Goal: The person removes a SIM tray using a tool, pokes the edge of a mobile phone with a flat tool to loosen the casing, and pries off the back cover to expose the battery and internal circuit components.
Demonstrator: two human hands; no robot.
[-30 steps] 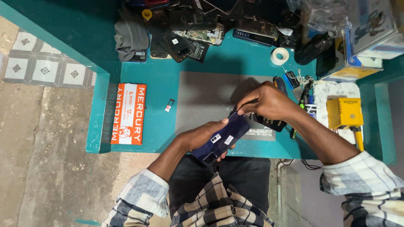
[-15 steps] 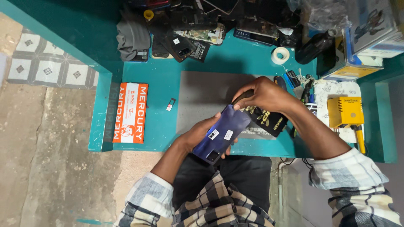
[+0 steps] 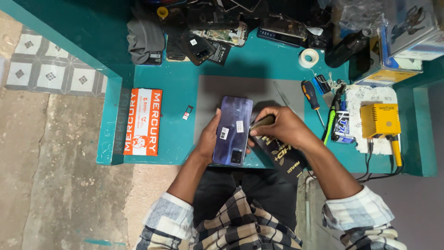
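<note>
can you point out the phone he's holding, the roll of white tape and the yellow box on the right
phone point(image 3: 232, 129), head view, on the middle of its purple back, held in the left hand
roll of white tape point(image 3: 308, 58), head view, on its white ring
yellow box point(image 3: 380, 120), head view, on the middle of its top face

There are two hands: the left hand point(image 3: 209, 139) and the right hand point(image 3: 282, 125), both on the gray mat point(image 3: 259, 90). One blue phone point(image 3: 232, 130) sits between them. One black packet point(image 3: 280, 155) lies under the right hand. Right of the mat are one screwdriver point(image 3: 311, 96) and one yellow box point(image 3: 380, 120). Above the mat is one tape roll point(image 3: 308, 58). Left of the mat is one orange box point(image 3: 144, 121).
</note>
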